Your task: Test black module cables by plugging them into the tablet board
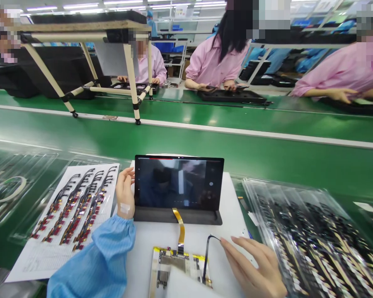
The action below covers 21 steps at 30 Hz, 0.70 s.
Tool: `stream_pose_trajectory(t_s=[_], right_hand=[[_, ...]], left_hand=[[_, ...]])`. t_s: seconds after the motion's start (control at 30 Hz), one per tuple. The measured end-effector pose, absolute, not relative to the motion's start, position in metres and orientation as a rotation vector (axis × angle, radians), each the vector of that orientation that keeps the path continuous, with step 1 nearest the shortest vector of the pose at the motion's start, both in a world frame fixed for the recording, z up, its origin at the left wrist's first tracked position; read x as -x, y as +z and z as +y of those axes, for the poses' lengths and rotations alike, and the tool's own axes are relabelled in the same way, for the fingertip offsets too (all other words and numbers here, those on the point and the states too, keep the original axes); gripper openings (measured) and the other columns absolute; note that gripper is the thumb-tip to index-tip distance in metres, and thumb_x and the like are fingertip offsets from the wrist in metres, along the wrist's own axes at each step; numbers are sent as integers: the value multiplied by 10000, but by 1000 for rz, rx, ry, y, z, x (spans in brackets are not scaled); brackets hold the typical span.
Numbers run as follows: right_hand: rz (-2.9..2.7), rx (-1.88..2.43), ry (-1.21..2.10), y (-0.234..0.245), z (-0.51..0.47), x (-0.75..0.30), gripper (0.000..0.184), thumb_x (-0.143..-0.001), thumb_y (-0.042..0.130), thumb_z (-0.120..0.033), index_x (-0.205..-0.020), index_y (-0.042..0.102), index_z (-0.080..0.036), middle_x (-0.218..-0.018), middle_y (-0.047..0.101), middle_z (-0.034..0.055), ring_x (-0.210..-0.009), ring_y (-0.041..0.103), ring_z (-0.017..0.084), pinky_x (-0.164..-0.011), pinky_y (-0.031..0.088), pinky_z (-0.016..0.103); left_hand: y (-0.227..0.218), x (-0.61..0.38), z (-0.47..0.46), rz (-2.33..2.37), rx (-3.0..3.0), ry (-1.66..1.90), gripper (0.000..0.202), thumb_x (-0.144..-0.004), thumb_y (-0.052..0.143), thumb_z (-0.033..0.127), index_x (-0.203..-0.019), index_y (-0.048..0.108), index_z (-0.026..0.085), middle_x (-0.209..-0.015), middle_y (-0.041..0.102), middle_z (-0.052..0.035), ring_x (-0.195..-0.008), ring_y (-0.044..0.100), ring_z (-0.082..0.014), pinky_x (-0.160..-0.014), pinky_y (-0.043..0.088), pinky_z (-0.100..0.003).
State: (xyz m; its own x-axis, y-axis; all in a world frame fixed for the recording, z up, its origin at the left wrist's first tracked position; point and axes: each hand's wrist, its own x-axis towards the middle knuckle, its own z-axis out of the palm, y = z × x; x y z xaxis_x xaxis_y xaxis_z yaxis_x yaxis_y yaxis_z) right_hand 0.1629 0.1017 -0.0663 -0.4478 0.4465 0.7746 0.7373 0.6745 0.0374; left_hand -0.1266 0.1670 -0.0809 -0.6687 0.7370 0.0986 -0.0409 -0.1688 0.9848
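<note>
A tablet screen (pixel 178 182), lit with a dark camera-like picture, leans upright in a black stand (pixel 177 216). My left hand (pixel 125 193), coming out of a blue sleeve, is closed at the screen's left edge with its fingers curled against it. A gold ribbon cable (pixel 180 229) runs from the screen down to an opened circuit board assembly (pixel 170 260) with yellow tape. My right hand (pixel 256 265) pinches the tip of a thin black cable (pixel 207 252), which bends up from the board's right side. Something white and blurred covers the board's lower part.
Left lies a paper sheet (pixel 37 258) with rows of small flex cables (pixel 85 207), beside a tape roll (pixel 8 189). Clear trays of black parts (pixel 317 231) stand right. Across the green bench (pixel 186 138) are a pipe-frame rack (pixel 132 82) and co-workers in pink (pixel 217 62).
</note>
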Motion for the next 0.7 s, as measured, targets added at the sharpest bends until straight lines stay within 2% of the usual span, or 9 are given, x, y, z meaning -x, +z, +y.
stream_pose_trajectory(t_s=[0.27, 0.47, 0.7], right_hand=[[-2097, 977, -665, -60, 99, -155, 204, -699, 686, -62, -856, 604, -164, -841, 591, 76, -822, 501, 198, -726, 381, 341], [-2029, 1143, -608, -68, 95, -152, 86, -760, 664, -181, -812, 610, -223, -882, 612, 43, -890, 493, 191, -785, 360, 329], [-2012, 1143, -570, -71, 93, -153, 32, -793, 636, -218, -815, 617, -232, -864, 613, 22, -890, 508, 158, -814, 357, 303]], left_hand=[[-85, 130, 166, 1564, -851, 1865, 236, -806, 450, 283, -950, 588, 157, -913, 611, -36, -814, 561, -128, -713, 419, -226], [-87, 130, 166, 1575, -863, 1852, 234, -806, 450, 275, -942, 594, 152, -918, 611, -37, -802, 554, -129, -704, 416, -226], [-86, 130, 165, 1581, -870, 1837, 239, -803, 445, 277, -946, 593, 155, -920, 612, -31, -807, 557, -131, -711, 419, -227]])
